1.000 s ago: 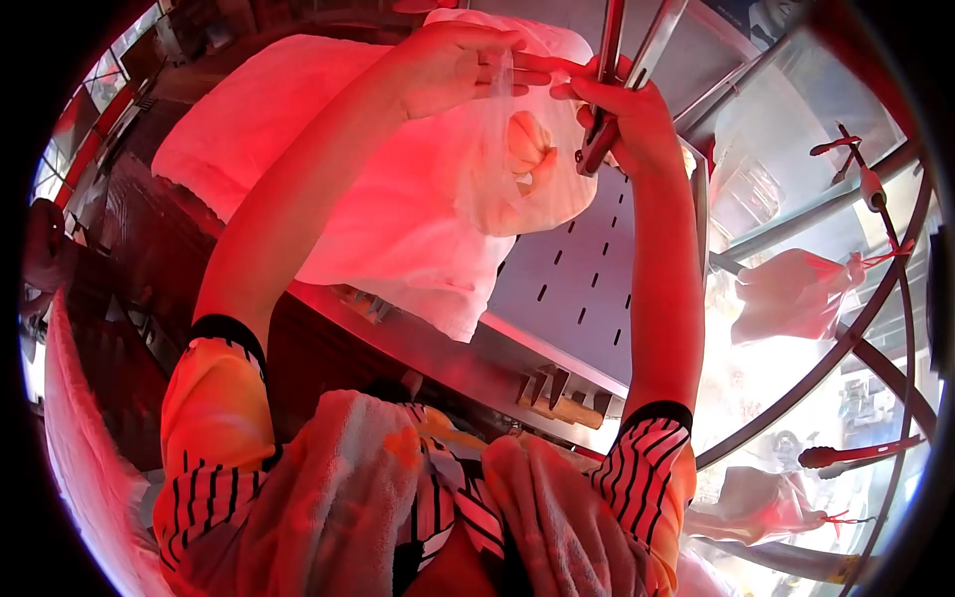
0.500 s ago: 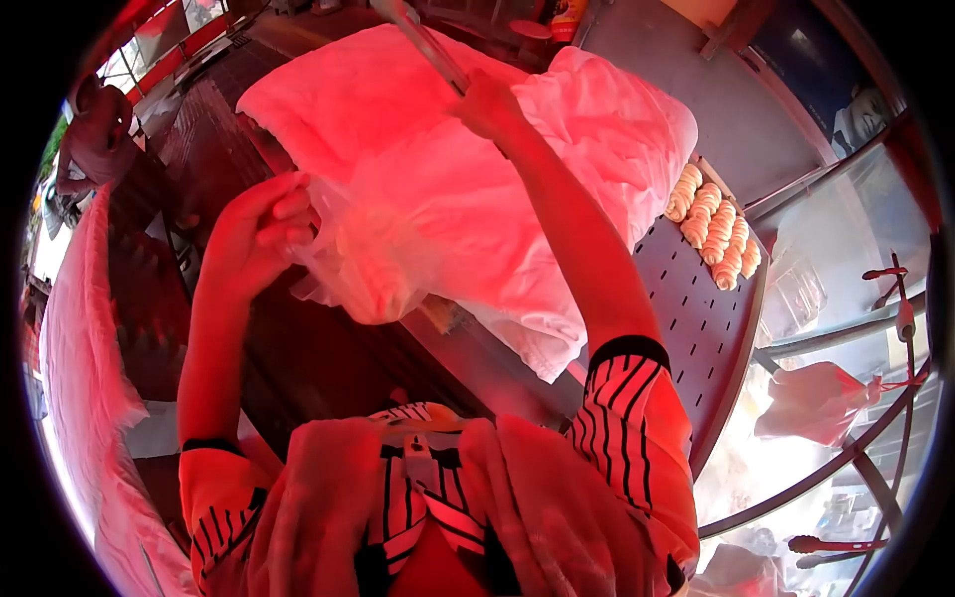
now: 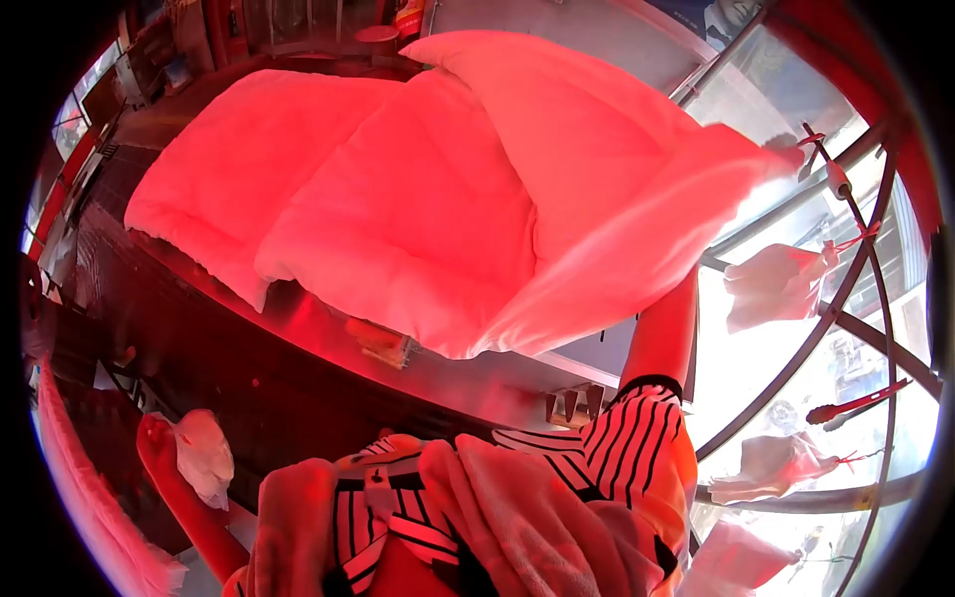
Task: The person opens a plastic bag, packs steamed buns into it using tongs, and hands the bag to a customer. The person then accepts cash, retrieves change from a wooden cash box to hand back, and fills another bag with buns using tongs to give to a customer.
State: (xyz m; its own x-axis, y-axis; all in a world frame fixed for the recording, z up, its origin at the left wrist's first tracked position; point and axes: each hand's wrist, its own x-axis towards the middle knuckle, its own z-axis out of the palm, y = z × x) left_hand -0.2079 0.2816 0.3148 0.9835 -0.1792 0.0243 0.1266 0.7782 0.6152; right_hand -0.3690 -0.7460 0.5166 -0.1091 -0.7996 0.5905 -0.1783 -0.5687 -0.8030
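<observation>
My left hand [image 3: 155, 440] is low at the left, closed on the top of a clear plastic bag [image 3: 205, 460]. Something pale fills the bag, but its kind is not clear. A thick padded quilt [image 3: 388, 189], tinted red by the light, spreads across the middle. Its right part is raised in a large, blurred flap. My right forearm [image 3: 665, 343] reaches up behind this flap, which hides the hand and its fingers.
Below the quilt's front edge lies a brown, boxy item [image 3: 380, 341]. Along the right, tied white bags [image 3: 781, 284] and red-handled tongs [image 3: 856, 403] hang by a curved metal frame [image 3: 766, 398]. A round red stool [image 3: 377, 34] stands at the back.
My left hand has moved down and left with the plastic bag. The quilt now spreads wider, its right side lifted over the tray and twisted rolls. The stick-like tool in my right hand is out of sight.
</observation>
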